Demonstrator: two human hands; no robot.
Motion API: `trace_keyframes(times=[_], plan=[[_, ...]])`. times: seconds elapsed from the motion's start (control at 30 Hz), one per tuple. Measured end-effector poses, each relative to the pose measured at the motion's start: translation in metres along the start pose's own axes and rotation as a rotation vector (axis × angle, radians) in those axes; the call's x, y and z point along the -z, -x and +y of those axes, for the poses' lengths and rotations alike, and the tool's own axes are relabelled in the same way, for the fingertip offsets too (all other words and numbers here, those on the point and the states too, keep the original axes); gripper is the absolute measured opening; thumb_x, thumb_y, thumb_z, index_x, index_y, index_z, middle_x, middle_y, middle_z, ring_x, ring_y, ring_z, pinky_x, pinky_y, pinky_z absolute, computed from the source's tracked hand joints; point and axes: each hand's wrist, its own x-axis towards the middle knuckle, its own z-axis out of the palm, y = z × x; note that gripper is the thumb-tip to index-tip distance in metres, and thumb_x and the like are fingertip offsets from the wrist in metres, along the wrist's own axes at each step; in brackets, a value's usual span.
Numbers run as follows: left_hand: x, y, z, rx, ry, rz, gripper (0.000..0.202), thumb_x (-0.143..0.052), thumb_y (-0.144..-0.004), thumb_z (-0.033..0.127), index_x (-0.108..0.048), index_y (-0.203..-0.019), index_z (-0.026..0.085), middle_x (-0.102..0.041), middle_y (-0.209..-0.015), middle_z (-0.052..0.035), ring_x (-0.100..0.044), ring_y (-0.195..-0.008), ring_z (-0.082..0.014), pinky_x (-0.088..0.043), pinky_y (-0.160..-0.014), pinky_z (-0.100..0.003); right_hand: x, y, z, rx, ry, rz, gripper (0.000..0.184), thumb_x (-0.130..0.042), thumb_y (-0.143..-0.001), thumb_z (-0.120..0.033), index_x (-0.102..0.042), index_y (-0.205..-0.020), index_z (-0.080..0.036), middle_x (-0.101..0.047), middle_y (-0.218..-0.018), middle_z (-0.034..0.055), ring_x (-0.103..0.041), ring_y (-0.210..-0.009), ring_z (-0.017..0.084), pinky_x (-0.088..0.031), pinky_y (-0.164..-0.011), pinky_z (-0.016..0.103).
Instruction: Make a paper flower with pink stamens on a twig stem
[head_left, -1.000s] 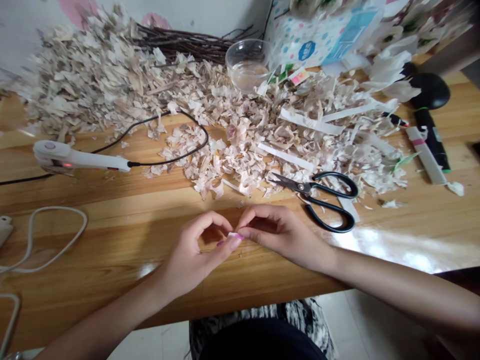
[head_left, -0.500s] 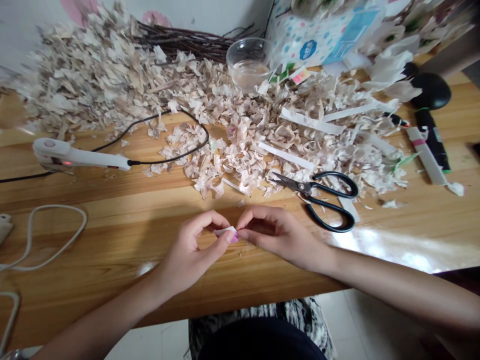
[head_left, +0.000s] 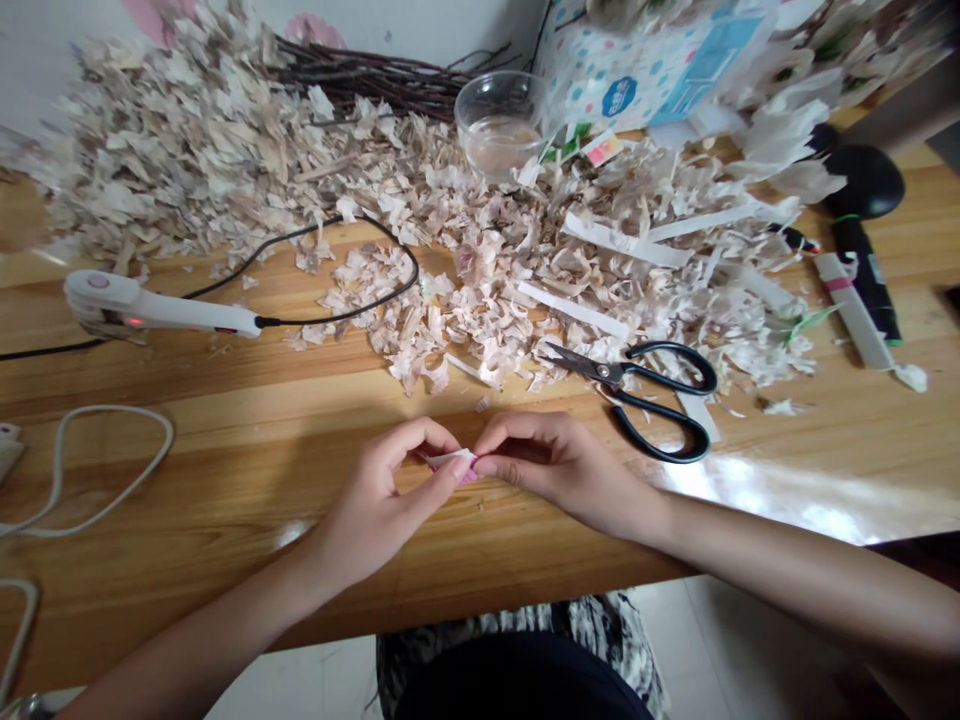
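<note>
"Noticing any change?"

"Seeing more white along the pink piece (head_left: 469,474), low centre of the frame, than a second ago; probably turned a little, so likely midway through being shaped."

"And the fingers?"

"In the left hand (head_left: 390,490), closed to a pinch, holding the piece beside the thumb tip. In the right hand (head_left: 559,460), pinched together too, gripping its right end."

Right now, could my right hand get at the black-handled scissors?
Probably yes: the scissors lie uncovered just beyond your right hand, with nothing visible in between, though that hand seems busy pinching the small pink-and-white piece.
</note>
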Motion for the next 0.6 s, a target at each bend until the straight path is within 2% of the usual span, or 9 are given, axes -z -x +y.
trace_keyframes(times=[0.23,0.43,0.6], plan=[[0.0006,0.0005,0.0009,-0.004,-0.045,0.012,0.008,-0.056,-0.088,0.025,-0.060,-0.083,0.019,-0.059,-0.079,0.0020,-0.056,-0.077,-0.0110,-0.044,-0.072,-0.020,0.0008,0.0000,0.0002,0.033,0.022,0.034,0.027,-0.069,-0.078,-0.043,-0.068,-0.077,-0.016,-0.066,-0.078,0.0025,-0.061,-0.073,0.014,-0.049,-0.068,0.025],[0.0001,0.0011,0.0026,-0.011,-0.013,-0.011,0.008,-0.057,-0.088,0.023,-0.059,-0.081,0.019,-0.059,-0.077,0.0032,-0.056,-0.076,-0.0096,-0.044,-0.071,-0.018,0.0010,-0.0009,0.0012,-0.029,-0.039,0.033,0.029,-0.075,-0.070,-0.043,-0.068,-0.073,-0.015,-0.064,-0.073,0.0014,-0.060,-0.068,0.013,-0.048,-0.063,0.023],[0.0003,0.0021,0.0023,-0.022,-0.001,-0.030,0.008,-0.056,-0.089,0.022,-0.059,-0.081,0.020,-0.059,-0.078,0.0036,-0.056,-0.076,-0.0088,-0.044,-0.072,-0.018,0.0013,-0.0019,-0.0004,-0.075,-0.159,0.002,0.025,-0.080,-0.066,-0.036,-0.068,-0.072,-0.015,-0.067,-0.073,0.0006,-0.061,-0.068,0.012,-0.048,-0.064,0.022]])
